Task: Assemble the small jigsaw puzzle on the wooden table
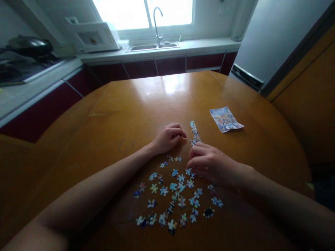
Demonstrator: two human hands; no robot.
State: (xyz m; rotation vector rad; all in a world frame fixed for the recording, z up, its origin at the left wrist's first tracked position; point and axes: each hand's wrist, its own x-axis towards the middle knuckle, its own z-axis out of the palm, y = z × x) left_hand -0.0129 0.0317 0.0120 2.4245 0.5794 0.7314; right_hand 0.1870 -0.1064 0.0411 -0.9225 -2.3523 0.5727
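My left hand (169, 137) rests on the round wooden table (131, 111) with its fingers curled in; I see nothing in it. My right hand (209, 164) lies just right of it, fingers bent down and pinched at the near end of a short strip of joined puzzle pieces (194, 131). What the fingertips hold is hidden. Several loose puzzle pieces (175, 195) lie scattered on the table in front of both hands, some under my right palm's edge.
A colourful printed picture card (225, 119) lies on the table to the far right. Behind the table run a counter with a sink and tap (157, 31), a white appliance (91, 36), a stove with a dark pan (30, 45), and a grey fridge (272, 38).
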